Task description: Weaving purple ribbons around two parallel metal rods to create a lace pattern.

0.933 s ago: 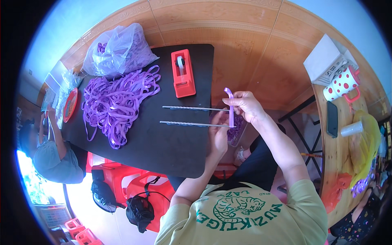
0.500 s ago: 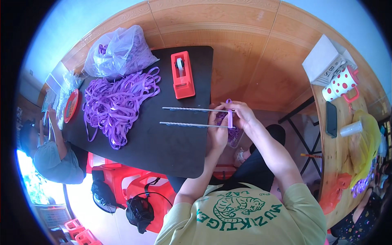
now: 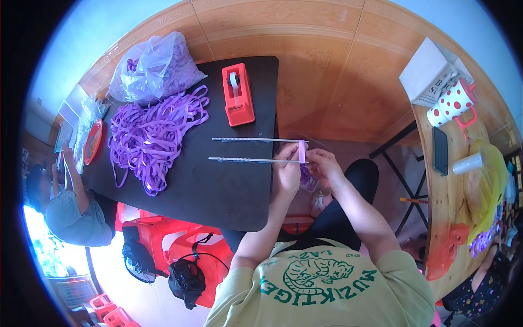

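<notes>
Two thin metal rods (image 3: 245, 160) lie parallel on the black table and stick out past its right edge. Around both rod ends runs a band of purple ribbon (image 3: 302, 152). My left hand (image 3: 287, 173) is closed at the rods just left of the band, its fingertips on the ribbon and partly hidden behind the rods. Pinched at the near rod's tip, my right hand (image 3: 325, 167) holds the ribbon from the right side. More purple ribbon (image 3: 308, 177) shows below, between my hands, in a clear container.
On the black table (image 3: 229, 191) are a heap of purple ribbon (image 3: 144, 136), a filled plastic bag (image 3: 158, 68) and a red tape dispenser (image 3: 238, 98). A wooden table at right bears a dotted cup (image 3: 451, 104) and phone (image 3: 440, 151). Another person (image 3: 76, 212) sits far left.
My right hand has come down from the far rod to the near rod's tip. The ribbon loop that stood up beyond the far rod no longer shows. The view has shifted slightly.
</notes>
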`<state>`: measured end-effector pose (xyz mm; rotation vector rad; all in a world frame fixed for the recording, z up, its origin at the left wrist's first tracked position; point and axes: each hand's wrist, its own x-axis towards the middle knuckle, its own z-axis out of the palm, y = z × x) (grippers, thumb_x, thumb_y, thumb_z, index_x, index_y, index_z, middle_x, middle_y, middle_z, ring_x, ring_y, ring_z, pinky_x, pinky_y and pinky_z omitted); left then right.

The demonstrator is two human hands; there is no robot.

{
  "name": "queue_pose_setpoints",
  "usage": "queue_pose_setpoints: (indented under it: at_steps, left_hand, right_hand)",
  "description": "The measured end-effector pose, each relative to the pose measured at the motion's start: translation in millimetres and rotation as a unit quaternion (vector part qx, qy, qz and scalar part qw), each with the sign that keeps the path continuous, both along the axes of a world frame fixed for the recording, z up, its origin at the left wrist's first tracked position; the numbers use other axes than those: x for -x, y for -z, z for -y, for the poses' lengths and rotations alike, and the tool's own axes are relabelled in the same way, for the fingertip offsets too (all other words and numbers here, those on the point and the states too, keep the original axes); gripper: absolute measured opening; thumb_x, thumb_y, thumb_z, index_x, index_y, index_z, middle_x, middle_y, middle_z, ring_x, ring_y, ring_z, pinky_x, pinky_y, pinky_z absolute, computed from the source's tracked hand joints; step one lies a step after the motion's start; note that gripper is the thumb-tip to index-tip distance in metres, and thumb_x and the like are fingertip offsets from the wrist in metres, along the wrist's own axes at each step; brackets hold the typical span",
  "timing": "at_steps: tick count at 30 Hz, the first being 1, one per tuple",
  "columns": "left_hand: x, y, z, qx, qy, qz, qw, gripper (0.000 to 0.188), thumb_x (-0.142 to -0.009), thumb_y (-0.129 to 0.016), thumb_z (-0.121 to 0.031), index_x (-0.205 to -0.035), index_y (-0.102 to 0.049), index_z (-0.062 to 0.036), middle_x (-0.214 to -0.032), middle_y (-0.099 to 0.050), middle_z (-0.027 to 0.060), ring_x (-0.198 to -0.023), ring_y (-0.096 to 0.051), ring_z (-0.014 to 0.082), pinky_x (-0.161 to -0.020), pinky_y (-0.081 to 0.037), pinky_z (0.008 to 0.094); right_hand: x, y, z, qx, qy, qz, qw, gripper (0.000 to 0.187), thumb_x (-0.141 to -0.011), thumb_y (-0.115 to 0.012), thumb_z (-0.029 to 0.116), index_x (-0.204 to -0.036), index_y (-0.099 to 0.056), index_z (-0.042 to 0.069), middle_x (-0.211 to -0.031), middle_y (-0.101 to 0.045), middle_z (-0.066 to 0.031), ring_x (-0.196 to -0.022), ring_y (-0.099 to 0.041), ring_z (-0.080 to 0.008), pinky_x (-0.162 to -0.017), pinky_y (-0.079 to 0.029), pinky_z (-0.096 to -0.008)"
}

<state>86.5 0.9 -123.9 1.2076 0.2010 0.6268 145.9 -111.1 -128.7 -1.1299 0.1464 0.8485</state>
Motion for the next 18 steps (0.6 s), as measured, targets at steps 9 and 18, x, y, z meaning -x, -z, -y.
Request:
queue_pose_setpoints:
  at_steps: [9, 18]
  left_hand:
    - [12.4, -14.1, 1.4, 0.181, 0.074, 0.003, 0.981, 0.021, -0.089, -0.058, -0.005, -0.107, -0.062, 0.0055, -0.1, -0.066, 0.0111, -0.091, -0.063, 0.0157, -0.083, -0.048, 0.0254]
    - [8.8, -11.6, 4.1, 0.208, 0.069, 0.011, 0.976, 0.02, -0.089, -0.06, -0.008, -0.105, -0.064, 0.0026, -0.099, -0.067, 0.0085, -0.087, -0.062, 0.0137, -0.074, -0.047, 0.023]
  right_hand:
    - [43.0, -27.2, 9.2, 0.087, 0.151, 0.604, 0.778, 0.026, -0.073, -0.063, -0.01, -0.096, -0.058, -0.001, -0.092, -0.055, -0.0103, -0.077, -0.059, -0.0183, -0.069, -0.047, -0.0266]
    - [21.9, 3.3, 2.2, -0.07, 0.073, 0.396, 0.913, 0.017, -0.077, -0.062, -0.006, -0.093, -0.06, 0.0, -0.104, -0.054, -0.0087, -0.096, -0.055, -0.0165, -0.085, -0.043, -0.0284]
